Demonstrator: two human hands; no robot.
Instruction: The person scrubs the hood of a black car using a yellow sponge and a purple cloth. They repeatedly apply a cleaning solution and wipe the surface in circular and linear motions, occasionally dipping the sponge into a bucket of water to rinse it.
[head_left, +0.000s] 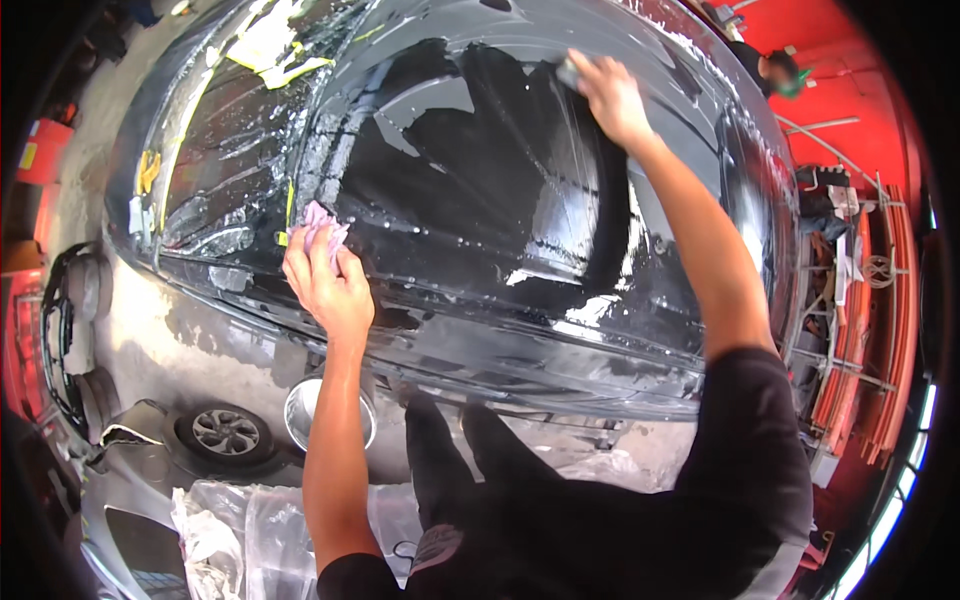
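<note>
A dark car body panel [450, 190] lies in front of me, its glossy black surface wet, with duller grey film around the edges. My left hand [332, 290] grips a crumpled pinkish-purple cloth [322, 225] close to the panel's near left side. Stretched out to the far right, my right hand [615, 100] bends over the surface. Its fingers press on a small pale grey pad [568, 72], mostly hidden and slightly blurred. Streaks and drops of water run between the two hands.
Yellow-green tape [300, 72] and wet film cover the car's left part. A pale bucket [368, 425] stands on the floor below the near edge, beside a wheel [228, 432]. Clear plastic sheeting [275, 520] lies behind. Red-orange pipes [845, 340] and racks line the right.
</note>
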